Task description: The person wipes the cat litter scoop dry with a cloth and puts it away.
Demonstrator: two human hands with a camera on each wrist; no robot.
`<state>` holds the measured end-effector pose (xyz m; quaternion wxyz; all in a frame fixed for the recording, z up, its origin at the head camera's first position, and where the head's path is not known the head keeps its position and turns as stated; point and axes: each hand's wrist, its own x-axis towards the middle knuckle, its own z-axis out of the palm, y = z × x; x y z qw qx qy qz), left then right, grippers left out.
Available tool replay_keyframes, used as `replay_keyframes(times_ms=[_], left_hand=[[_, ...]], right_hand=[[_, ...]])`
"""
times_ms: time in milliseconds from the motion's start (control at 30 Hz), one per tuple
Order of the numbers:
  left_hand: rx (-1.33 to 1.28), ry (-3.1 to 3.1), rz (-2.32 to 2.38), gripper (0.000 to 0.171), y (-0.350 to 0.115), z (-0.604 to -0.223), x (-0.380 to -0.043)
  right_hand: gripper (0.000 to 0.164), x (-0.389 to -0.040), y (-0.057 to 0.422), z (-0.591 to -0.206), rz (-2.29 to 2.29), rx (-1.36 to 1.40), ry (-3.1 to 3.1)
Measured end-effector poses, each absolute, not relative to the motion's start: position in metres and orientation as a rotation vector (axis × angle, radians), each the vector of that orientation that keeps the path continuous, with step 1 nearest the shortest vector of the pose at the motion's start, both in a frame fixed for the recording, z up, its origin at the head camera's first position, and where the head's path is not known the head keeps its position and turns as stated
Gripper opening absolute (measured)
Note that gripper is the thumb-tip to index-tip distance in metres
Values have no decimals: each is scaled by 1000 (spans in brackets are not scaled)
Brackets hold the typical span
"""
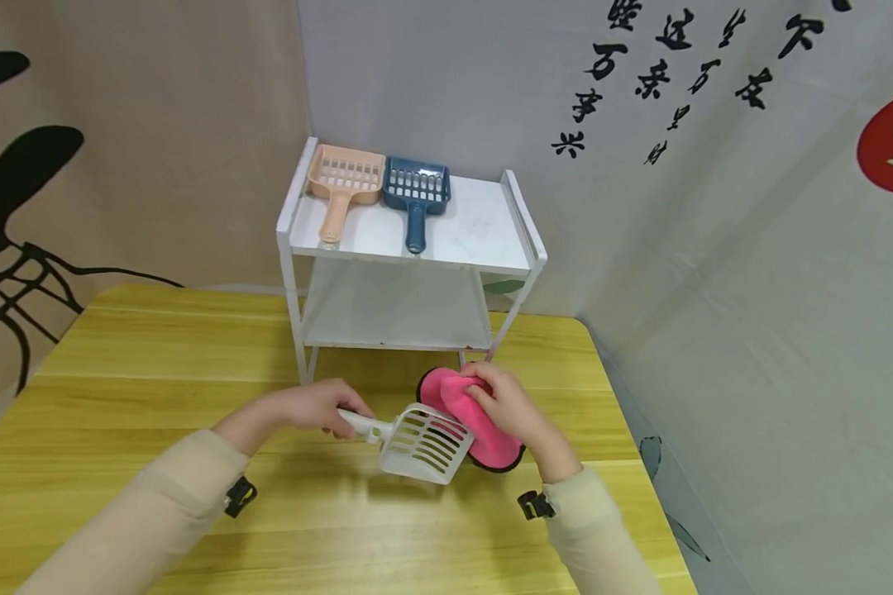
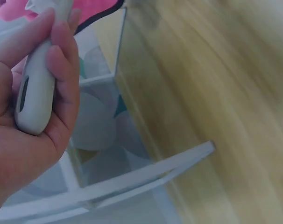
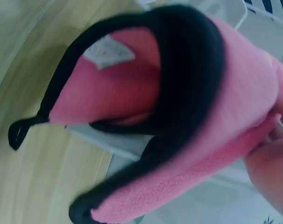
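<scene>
In the head view my left hand (image 1: 316, 405) grips the handle of a white slotted litter scoop (image 1: 368, 427). Its fingers wrap round the pale handle (image 2: 38, 95) in the left wrist view. My right hand (image 1: 509, 405) pinches a bunched pink cloth (image 1: 497, 446) with black edging, a white label and a small black loop. Pink shows through some of the scoop's slots, so part of the cloth lies behind its slotted end. Whether they touch, I cannot tell. Up close, the cloth (image 3: 246, 79) looks folded over on itself, and only part of the right hand shows.
On the top shelf of a white two-tier rack (image 1: 484, 219) lie a peach litter scoop (image 1: 338, 213) and a dark blue one (image 1: 416, 225). The rack stands at the back of the wood-grain table (image 1: 156, 372), in front of a curtain with black characters.
</scene>
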<state>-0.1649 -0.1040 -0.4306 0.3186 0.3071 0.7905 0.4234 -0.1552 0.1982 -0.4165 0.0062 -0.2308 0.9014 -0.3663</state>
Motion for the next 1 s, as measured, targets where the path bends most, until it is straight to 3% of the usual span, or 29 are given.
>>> replay_keyframes(times_ms=[267,600,1000], left_hand=[[918,2141,1045,27,-94,-424,-166],[1101,2172,934,26,-90,-418,-166],[877,1962,1059,27,-106,-434,-170]], right_hand=[[13,-154,176,-419,-975,-914,2687],[16,-165,178,-430,-1136,-658,2423],[18,-161,189,-423,-1293,-696,2309]])
